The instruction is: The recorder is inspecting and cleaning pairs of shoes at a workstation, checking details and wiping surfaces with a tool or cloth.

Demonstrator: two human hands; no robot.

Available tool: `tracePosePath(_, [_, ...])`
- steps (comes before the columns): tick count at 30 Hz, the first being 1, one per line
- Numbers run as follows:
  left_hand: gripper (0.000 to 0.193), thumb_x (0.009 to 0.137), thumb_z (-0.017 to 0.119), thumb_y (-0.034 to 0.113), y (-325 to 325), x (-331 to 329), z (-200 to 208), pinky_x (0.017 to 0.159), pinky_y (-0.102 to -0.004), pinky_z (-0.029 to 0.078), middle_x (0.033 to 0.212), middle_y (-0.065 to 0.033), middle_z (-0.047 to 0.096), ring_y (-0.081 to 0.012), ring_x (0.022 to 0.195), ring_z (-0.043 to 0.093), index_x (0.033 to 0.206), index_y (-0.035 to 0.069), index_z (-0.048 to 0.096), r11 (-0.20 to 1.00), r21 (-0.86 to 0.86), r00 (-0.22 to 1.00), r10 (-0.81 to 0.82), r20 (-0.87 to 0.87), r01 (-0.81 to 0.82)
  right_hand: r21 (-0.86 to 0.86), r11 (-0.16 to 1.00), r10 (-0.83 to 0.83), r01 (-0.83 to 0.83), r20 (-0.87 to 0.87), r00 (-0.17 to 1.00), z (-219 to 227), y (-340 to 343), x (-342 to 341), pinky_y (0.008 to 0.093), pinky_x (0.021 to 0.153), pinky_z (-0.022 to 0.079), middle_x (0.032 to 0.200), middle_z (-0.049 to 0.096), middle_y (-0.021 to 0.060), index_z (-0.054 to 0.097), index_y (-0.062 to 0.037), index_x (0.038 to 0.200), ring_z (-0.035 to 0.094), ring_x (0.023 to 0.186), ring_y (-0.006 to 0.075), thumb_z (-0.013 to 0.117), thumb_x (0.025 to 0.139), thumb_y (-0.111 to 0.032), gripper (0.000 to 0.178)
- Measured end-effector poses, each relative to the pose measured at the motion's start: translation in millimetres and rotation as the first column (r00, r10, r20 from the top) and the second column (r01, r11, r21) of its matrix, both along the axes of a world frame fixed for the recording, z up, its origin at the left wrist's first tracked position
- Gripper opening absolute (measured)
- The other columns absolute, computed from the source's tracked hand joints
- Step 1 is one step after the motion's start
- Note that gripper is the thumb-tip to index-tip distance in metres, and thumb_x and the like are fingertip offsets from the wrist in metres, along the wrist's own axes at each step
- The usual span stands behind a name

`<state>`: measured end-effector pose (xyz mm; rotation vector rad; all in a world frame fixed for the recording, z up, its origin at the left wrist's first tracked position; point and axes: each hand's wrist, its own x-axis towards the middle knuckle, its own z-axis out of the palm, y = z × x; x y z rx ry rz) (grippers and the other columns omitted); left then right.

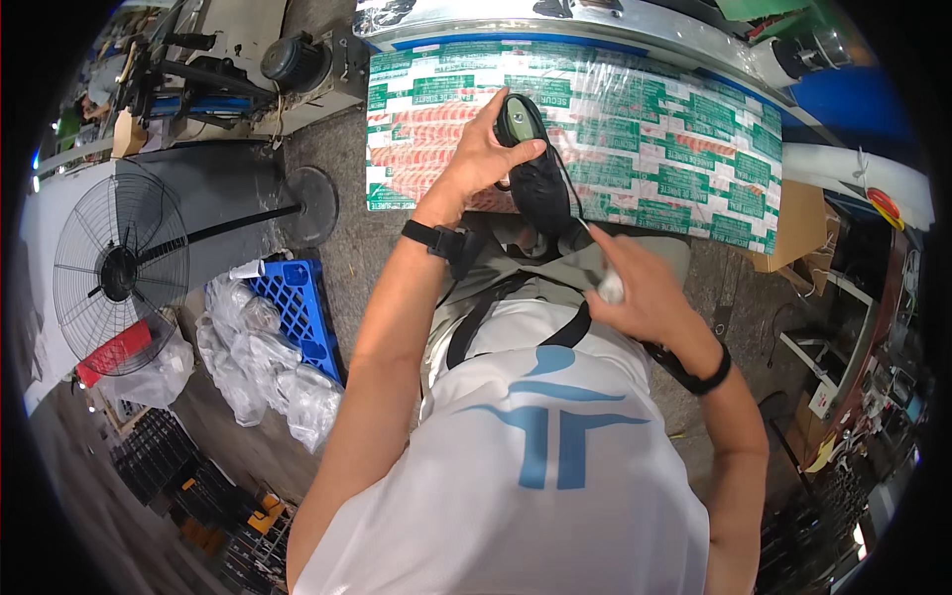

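My left hand (484,157) is closed on the upper part of a long black item (541,193), thumb across its front. This item has a pale green oval patch with a small shiny round spot, rimmed in black; its exact kind is unclear. A thin black cord (567,178) runs from its top down to the right. My right hand (640,288), partly blurred, is closed at the cord's lower end. A small whitish thing (611,288) shows by its curled fingers, too smeared to name. The black item is held above my lap, before a stack of packages.
Green-and-white packages under clear film (654,129) form a broad stack ahead. At left stand a fan (119,273) and a blue plastic pallet (302,317) beside clear plastic bags (258,347). A cardboard box (798,228) and a metal frame (843,327) are at right.
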<state>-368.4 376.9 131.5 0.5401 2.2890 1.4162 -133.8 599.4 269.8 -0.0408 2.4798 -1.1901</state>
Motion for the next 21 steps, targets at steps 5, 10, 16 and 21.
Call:
tracePosePath(5, [0.115,0.084,0.097,0.022,10,7,34,0.096,-0.0341,0.062,0.150,-0.0190,0.064,-0.0235,0.123,0.070,0.172,0.001,0.025,0.992,0.113,0.941,0.010,0.338,-0.052,-0.111,0.986,-0.147,0.121,-0.266,0.953,-43,-19,-52,0.0465,0.085,0.055,0.105,0.068,0.0192,0.053,0.0054,0.153,0.068,0.098,0.0372,0.084,0.081,-0.029,0.086])
tracePosePath(10, [0.113,0.088,0.095,0.020,10,7,31,0.077,-0.0329,0.063,0.149,-0.0190,0.065,-0.0217,0.111,0.074,0.174,0.005,0.024,0.998,0.051,0.976,0.027,0.215,-0.038,-0.022,0.998,-0.056,0.052,-0.317,0.947,-52,-16,-69,0.0467,0.087,0.055,0.106,0.069,0.0196,0.055,0.0079,0.149,0.068,0.099,0.0380,0.084,0.081,-0.029,0.083])
tracePosePath(16, [0.112,0.087,0.095,0.021,10,12,36,0.070,-0.0340,0.064,0.149,-0.0197,0.065,-0.0224,0.108,0.076,0.174,0.008,0.026,0.986,0.132,0.935,0.047,0.350,-0.099,0.153,0.988,0.087,-0.026,-0.407,0.910,-41,-8,-62,0.0495,0.088,0.054,0.107,0.068,0.0218,0.055,0.0093,0.147,0.068,0.099,0.0407,0.085,0.079,-0.030,0.084])
tracePosePath(21, [0.108,0.086,0.096,0.020,8,10,35,0.112,-0.0360,0.052,0.153,-0.0204,0.061,-0.0257,0.135,0.063,0.171,0.003,0.033,0.994,0.067,0.971,0.064,0.229,-0.081,0.223,0.974,0.119,-0.048,-0.313,0.942,-9,-15,-28,0.0504,0.087,0.052,0.106,0.067,0.0225,0.050,0.0090,0.152,0.066,0.097,0.0424,0.085,0.079,-0.028,0.089])
